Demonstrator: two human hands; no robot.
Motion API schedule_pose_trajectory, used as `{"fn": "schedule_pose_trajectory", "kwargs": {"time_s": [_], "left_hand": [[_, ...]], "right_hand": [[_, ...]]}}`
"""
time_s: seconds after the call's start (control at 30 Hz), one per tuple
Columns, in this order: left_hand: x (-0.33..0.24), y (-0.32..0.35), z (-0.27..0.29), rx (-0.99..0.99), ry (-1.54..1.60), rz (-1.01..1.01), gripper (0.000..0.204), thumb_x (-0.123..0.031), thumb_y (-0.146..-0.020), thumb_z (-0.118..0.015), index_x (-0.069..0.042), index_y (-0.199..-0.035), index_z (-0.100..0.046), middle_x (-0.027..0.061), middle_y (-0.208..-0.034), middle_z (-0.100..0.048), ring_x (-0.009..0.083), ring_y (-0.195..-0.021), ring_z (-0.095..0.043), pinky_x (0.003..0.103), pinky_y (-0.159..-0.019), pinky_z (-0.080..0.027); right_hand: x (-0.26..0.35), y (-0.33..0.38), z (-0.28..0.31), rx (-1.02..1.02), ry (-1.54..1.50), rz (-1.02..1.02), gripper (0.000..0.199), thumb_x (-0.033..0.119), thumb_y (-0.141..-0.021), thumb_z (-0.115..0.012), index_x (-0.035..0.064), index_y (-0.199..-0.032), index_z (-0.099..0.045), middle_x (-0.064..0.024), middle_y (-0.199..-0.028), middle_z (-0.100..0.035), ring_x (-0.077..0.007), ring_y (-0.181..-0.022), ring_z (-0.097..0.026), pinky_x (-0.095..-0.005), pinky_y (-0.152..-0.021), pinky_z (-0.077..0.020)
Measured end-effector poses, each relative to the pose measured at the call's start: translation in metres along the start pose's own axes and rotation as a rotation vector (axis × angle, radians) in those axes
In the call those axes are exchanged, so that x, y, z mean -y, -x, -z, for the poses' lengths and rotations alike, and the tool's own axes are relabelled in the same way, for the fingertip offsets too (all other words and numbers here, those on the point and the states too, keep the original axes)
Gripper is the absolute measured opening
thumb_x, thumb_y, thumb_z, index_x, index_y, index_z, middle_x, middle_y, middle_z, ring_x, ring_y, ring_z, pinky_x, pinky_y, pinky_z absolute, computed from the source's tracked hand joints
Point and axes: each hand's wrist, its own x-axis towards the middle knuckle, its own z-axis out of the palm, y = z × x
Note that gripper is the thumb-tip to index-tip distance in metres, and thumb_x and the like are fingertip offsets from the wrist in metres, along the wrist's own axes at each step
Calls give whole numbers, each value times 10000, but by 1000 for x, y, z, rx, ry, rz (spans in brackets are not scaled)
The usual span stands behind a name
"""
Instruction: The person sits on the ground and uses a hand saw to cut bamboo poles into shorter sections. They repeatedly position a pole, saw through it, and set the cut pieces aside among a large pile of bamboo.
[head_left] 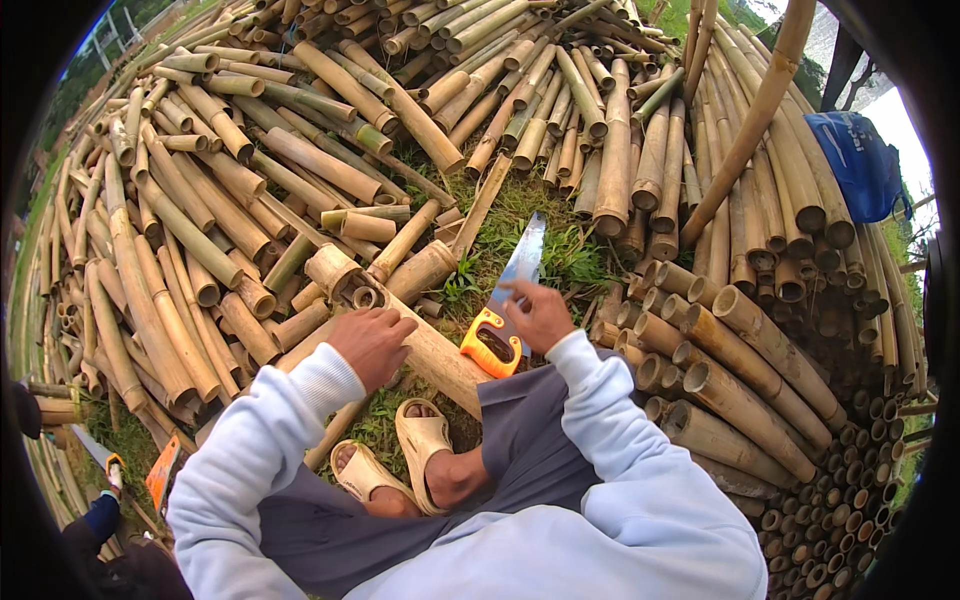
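A handsaw with an orange-and-black handle (489,343) and a silver blade (524,252) stands in front of me, its tip pointing away. My right hand (542,316) is closed, with thumb and fingers pinching the blade just above the handle. A thick bamboo pole (448,366) slants beneath the saw, from the pile on the left toward my knee. Over this pole's upper part is my left hand (371,346), fingers loosely bent and a little apart, with nothing seen in them. Just beyond it lie a short bamboo ring (367,297) and a cut bamboo piece (331,268).
Bamboo poles (320,165) are heaped at the left and far side. More cut lengths (745,385) are stacked at right, with a blue bag (855,165) above. At lower left, another person's gloved hand (115,475) is near a saw. My sandals (425,450) rest on grass.
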Motion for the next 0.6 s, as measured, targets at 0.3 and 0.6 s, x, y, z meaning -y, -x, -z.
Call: {"fn": "schedule_pose_trajectory", "kwargs": {"time_s": [0.3,0.6], "left_hand": [[7,-75,-189,-408,390,1,458,-174,-832,-757,-70,-1259,-629,117,-1161,-640,303,-1049,-628,413,-937,-498],[10,-77,-190,-348,617,57,583,-313,-850,-755,12,-1308,-600,151,-1198,-631,292,-1089,-633,403,-946,-504]], "right_hand": [[-109,-252,-42,-71,331,-199,271,242,-853,-648,95,-1044,-772,-183,-1005,-755,-356,-988,-721,-430,-945,-553],[-188,-408,-126,-68,867,-336,444,453,-907,-697,135,-1215,-669,-170,-1223,-702,-377,-1146,-668,-497,-978,-522]]}}
